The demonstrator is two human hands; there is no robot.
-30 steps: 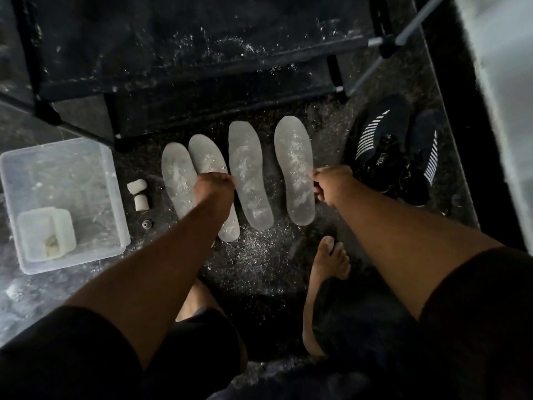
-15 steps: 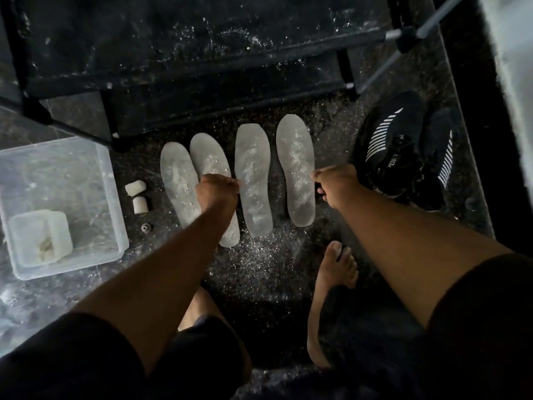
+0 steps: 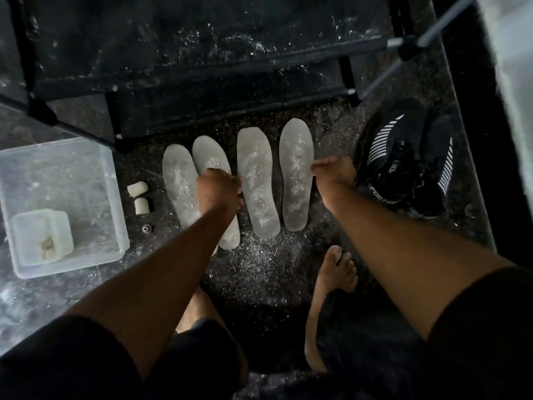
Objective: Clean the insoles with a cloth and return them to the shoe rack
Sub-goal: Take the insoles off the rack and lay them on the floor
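Several pale, dusty insoles lie side by side on the dark speckled floor in front of the black shoe rack point(image 3: 202, 67). My left hand point(image 3: 220, 190) is curled over the second insole point(image 3: 209, 157) from the left, between the leftmost insole point(image 3: 177, 180) and the third insole point(image 3: 255, 174); its fingers seem to grip that insole. My right hand point(image 3: 334, 176) is curled at the right edge of the rightmost insole point(image 3: 297, 168), with the thumb tip on that edge.
A pair of black sneakers point(image 3: 398, 157) with white stripes sits right of the insoles. A clear plastic box point(image 3: 121, 197) on the left holds a small tub point(image 3: 43, 235). Two white plugs point(image 3: 138, 188) lie between box and insoles. My bare foot point(image 3: 337, 269) stands below the insoles.
Both hands stay at the same insoles. The view has shifted slightly, nothing has been lifted.
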